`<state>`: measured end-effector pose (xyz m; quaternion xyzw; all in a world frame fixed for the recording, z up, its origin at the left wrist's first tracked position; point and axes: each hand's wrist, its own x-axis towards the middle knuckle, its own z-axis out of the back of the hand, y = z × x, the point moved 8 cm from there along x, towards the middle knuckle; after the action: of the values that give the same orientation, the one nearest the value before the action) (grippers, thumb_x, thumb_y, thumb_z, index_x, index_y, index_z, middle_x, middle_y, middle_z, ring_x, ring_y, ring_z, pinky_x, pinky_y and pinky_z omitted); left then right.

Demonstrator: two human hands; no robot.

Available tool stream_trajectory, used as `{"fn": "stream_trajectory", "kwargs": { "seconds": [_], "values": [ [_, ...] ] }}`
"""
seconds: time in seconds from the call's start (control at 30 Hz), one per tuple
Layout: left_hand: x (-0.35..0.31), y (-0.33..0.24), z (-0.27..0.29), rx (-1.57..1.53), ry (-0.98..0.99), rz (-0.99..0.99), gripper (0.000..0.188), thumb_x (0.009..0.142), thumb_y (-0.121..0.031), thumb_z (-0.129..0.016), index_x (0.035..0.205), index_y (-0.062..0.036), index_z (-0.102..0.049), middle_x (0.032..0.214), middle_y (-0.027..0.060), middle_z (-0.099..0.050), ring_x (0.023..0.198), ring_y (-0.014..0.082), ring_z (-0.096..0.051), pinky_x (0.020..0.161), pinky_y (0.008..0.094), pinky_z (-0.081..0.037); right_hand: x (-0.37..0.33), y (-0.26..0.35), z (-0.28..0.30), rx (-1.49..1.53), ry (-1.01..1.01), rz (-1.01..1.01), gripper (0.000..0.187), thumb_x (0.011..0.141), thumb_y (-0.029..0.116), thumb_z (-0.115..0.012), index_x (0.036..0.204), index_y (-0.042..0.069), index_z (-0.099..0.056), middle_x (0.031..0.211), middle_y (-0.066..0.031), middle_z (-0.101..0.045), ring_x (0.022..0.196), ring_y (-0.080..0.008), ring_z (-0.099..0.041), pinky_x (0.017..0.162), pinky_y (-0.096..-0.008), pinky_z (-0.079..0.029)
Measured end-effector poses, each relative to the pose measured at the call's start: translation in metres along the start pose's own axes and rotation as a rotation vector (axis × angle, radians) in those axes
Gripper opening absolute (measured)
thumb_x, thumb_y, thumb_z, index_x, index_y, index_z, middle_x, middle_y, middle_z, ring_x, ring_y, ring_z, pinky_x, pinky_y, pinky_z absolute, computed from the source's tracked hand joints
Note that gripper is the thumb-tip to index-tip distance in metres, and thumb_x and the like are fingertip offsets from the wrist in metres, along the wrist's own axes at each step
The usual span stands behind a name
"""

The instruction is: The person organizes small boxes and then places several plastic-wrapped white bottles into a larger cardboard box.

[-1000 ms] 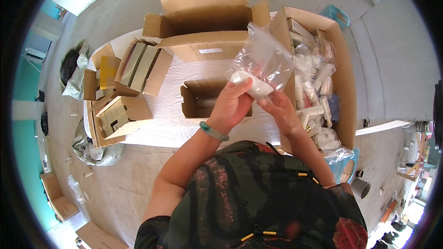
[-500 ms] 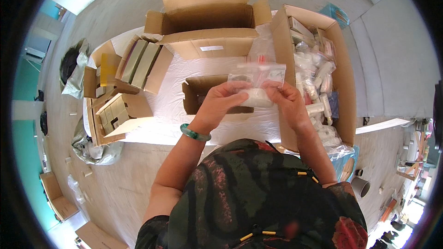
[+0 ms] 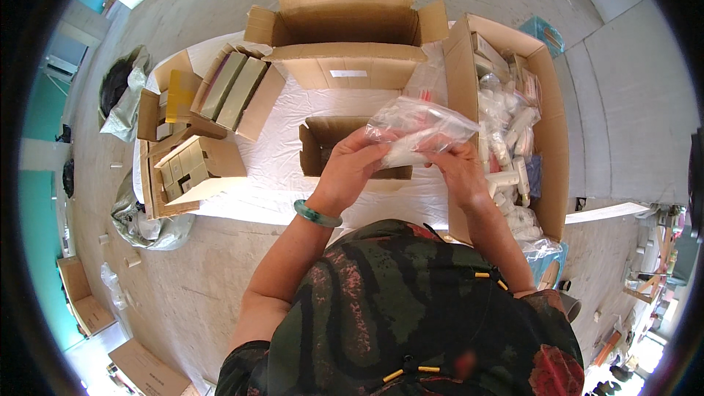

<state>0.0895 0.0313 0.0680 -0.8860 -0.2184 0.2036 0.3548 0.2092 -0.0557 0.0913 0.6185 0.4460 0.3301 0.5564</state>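
Observation:
Between my two hands is a clear plastic zip bag [image 3: 425,119] with something white in its lower part; I cannot make out what. My left hand [image 3: 355,166], below a green bangle [image 3: 317,213] on the wrist, pinches the bag's left side. The fingers of my right hand [image 3: 460,170] are closed on its right side. The bag is held tilted above a small open cardboard box [image 3: 314,148], which my left hand and the bag partly cover. Something red shows behind the bag's top edge.
A large open carton [image 3: 308,66] stands at the back of the white-covered table [image 3: 275,187]. At the right, a long carton [image 3: 456,95] holds bagged white items and small boxes. Smaller cartons [image 3: 260,103] with boxes sit at the left, near sacks [image 3: 126,114] on the floor.
The bag has turned from upright to slanting, its top edge now running down to the right. Both hands still hold it. The whole view has shifted slightly.

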Motion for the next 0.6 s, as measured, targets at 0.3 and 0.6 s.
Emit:
{"fn": "stream_trajectory", "kwargs": {
  "seconds": [0.3, 0.6],
  "values": [
    [0.001, -0.002, -0.003, 0.144, -0.035, 0.001, 0.017, 0.085, -0.003, -0.053, 0.1, -0.0006, -0.061, 0.109, 0.0113, -0.06, 0.096, 0.02, -0.059, 0.081, 0.0354, -0.052, -0.002, -0.002, 0.004, -0.043, -0.005, 0.026, 0.02, 0.082, -0.002, -0.051, 0.095, 0.004, -0.065, 0.096, -0.0005, -0.062, 0.085, -0.0098, -0.055, 0.075, -0.0256, -0.045],
    [-0.003, -0.001, 0.008, 0.024, -0.101, 0.106, 0.018, 0.086, -0.006, -0.051, 0.101, 0.0008, -0.059, 0.1, 0.0082, -0.06, 0.087, 0.0176, -0.06, 0.072, 0.0324, -0.055, -0.016, 0.05, -0.029, -0.899, 0.115, 0.409, 0.02, 0.082, 0.002, -0.057, 0.102, 0.003, -0.061, 0.117, -0.0082, -0.053, 0.108, -0.0191, -0.051, 0.088, -0.0309, -0.043]
  ]
}}
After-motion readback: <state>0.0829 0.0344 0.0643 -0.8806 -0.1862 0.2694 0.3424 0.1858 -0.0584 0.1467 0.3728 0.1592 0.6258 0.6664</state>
